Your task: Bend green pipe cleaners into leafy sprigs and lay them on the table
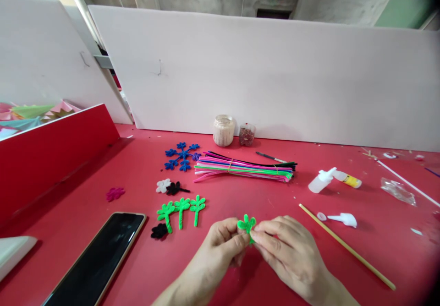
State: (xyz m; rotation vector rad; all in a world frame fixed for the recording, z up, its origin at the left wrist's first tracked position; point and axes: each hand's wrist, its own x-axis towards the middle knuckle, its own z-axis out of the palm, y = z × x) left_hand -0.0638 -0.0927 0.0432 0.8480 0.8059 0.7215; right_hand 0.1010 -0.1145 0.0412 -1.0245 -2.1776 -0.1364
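Between my two hands is a green pipe-cleaner flower (pixel 246 224), its looped petals pointing up and its lower part partly hidden by fingers. My left hand (pixel 225 242) pinches it from the left with thumb and fingers. From the right, my right hand (pixel 292 248) closes thumb and forefinger on its lower side. Left of my hands lie several finished-looking green pipe-cleaner pieces with stems (pixel 181 210), and a black pipe-cleaner flower (pixel 159 231) beside them. A white flower (pixel 162 186) and a black flower with a stem (pixel 175 188) lie farther back.
A banded bundle of coloured pipe cleaners (pixel 244 166) lies behind my hands, near a blue snowflake shape (pixel 183 156). A phone (pixel 99 260) is at left, a wooden stick (pixel 347 246) at right. Glue bottles (pixel 319 181) and jars (pixel 223 131) stand farther back, before a white partition (pixel 268 77).
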